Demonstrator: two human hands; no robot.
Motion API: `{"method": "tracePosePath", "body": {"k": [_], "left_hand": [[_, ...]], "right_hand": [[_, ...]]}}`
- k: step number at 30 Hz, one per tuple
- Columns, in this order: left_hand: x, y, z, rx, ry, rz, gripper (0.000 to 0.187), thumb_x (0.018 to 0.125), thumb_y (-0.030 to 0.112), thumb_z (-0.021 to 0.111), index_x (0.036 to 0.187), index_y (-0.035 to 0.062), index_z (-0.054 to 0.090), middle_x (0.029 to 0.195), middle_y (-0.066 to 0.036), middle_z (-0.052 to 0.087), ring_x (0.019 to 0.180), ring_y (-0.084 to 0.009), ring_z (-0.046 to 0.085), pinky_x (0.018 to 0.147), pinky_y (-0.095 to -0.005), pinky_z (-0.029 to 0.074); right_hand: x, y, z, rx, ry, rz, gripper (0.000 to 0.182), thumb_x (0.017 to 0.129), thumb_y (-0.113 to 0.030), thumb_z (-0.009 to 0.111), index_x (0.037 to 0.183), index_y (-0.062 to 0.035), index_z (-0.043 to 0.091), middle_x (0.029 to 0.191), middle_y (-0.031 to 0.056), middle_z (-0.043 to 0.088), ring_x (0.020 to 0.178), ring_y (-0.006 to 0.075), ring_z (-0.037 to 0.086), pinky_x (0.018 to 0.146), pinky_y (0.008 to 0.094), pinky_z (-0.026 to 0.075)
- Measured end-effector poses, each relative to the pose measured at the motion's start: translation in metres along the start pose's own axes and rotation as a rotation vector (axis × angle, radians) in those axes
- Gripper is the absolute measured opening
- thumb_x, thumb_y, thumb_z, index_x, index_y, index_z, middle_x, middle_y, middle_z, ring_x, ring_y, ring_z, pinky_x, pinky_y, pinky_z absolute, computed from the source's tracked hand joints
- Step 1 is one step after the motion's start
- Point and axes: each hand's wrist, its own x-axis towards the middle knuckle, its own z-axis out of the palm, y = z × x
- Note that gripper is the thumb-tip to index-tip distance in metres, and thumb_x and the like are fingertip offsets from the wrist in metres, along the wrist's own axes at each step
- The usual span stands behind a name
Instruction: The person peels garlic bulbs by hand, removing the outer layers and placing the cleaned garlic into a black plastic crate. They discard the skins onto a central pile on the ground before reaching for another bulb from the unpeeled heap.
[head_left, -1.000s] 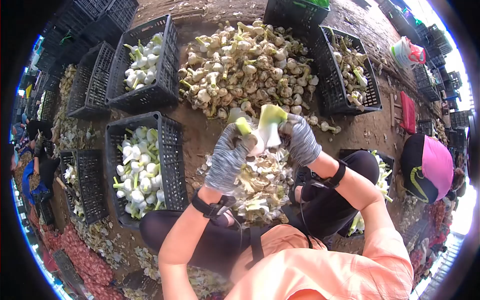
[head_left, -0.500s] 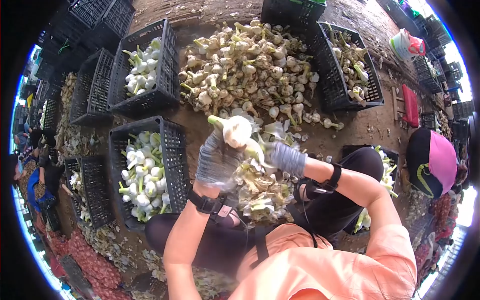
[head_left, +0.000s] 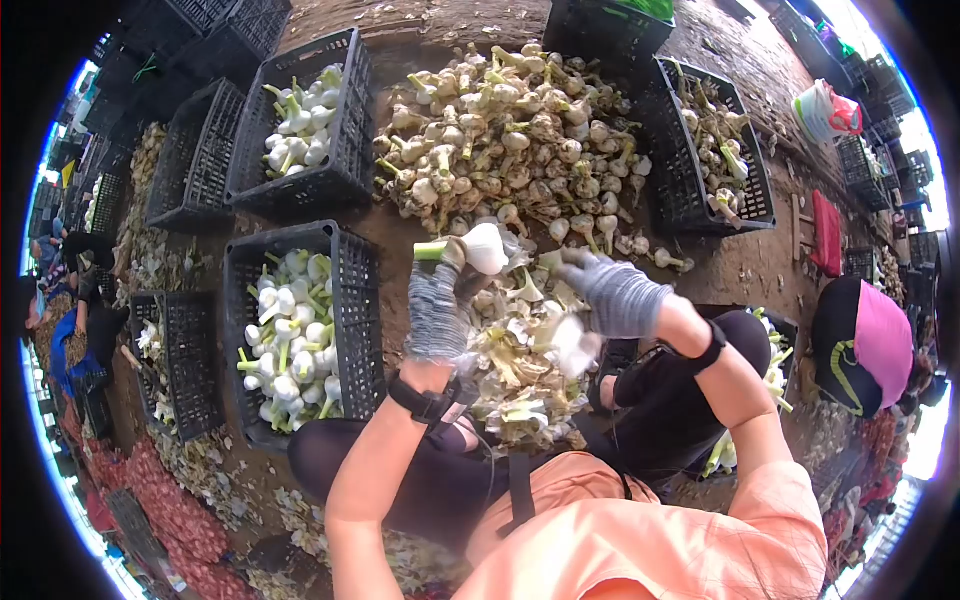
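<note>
My left hand (head_left: 437, 318), in a grey striped glove, is closed around the stem of a garlic bulb (head_left: 486, 249). The bulb is white and clean, and the cut green stem end sticks out on the left. Apart from the bulb, my right hand (head_left: 622, 296), gloved alike, has its fingers stretched out and slightly blurred. Below that hand a pale, motion-smeared piece of garlic skin (head_left: 575, 347) hangs over a heap of peeled skins (head_left: 510, 370) between my legs. Beyond my hands lies a large pile of soil-stained garlic (head_left: 515, 140).
Black crates of clean garlic stand at left (head_left: 355, 330) and upper left (head_left: 350, 150). A crate of dirtier garlic (head_left: 690, 190) is at upper right. Further right are a white bucket (head_left: 820, 112), a red stool (head_left: 826, 235) and a pink-and-black cushion (head_left: 880, 330). Another person (head_left: 85, 310) sits far left.
My right hand has drawn away from the bulb to the right, and a piece of skin has come down below it. The bulb in my left hand has tipped, its stem now level.
</note>
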Motion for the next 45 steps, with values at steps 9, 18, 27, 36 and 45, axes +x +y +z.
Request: {"method": "tracePosePath", "body": {"k": [9,18,27,36,45], "left_hand": [[-0.014,-0.017,0.007,0.319,-0.100,0.250,0.028,0.085,0.021,0.061,0.105,0.0037,0.051,0.100,-0.010,0.058,0.086,-0.0170,0.061,0.069,-0.0280,0.054],[-0.012,0.026,-0.017,-0.231,-0.134,-0.026,0.025,0.081,0.013,0.055,0.103,0.0004,0.052,0.106,-0.018,0.057,0.101,-0.0298,0.056,0.088,-0.0512,0.047],[-0.017,0.125,-0.094,1.654,0.534,0.355,0.040,0.083,0.010,0.057,0.120,-0.0001,0.047,0.117,-0.016,0.051,0.104,-0.0251,0.052,0.092,-0.0329,0.039],[-0.018,0.059,-0.036,1.691,0.062,0.432,0.051,0.077,0.022,0.067,0.119,0.0013,0.048,0.116,-0.017,0.051,0.110,-0.0319,0.048,0.094,-0.0390,0.037],[-0.015,-0.004,-0.030,1.562,-0.150,0.277,0.049,0.076,0.018,0.067,0.118,0.0023,0.049,0.114,-0.017,0.054,0.107,-0.0305,0.051,0.093,-0.0355,0.040]], "right_hand": [[0.031,-0.018,0.031,0.781,0.651,0.109,0.021,0.077,-0.004,0.061,0.095,-0.0018,0.050,0.074,0.0087,0.057,0.067,0.0135,0.056,0.059,0.0285,0.047],[0.012,0.042,0.134,0.320,-0.223,0.152,0.025,0.081,-0.022,0.060,0.102,-0.0083,0.060,0.088,0.0112,0.064,0.077,0.0268,0.061,0.071,0.0371,0.049],[0.010,0.168,0.158,-0.051,-0.256,0.588,0.019,0.070,-0.011,0.058,0.084,0.0005,0.064,0.081,0.0209,0.063,0.074,0.0360,0.062,0.063,0.0429,0.048],[0.092,0.201,0.165,0.064,0.397,0.834,0.040,0.078,-0.019,0.056,0.115,-0.0039,0.049,0.114,0.0185,0.053,0.106,0.0342,0.051,0.088,0.0408,0.043],[0.113,0.185,0.177,0.283,0.123,1.105,0.038,0.071,-0.030,0.068,0.095,-0.0014,0.062,0.090,0.0171,0.064,0.075,0.0342,0.061,0.068,0.0381,0.049]]}}
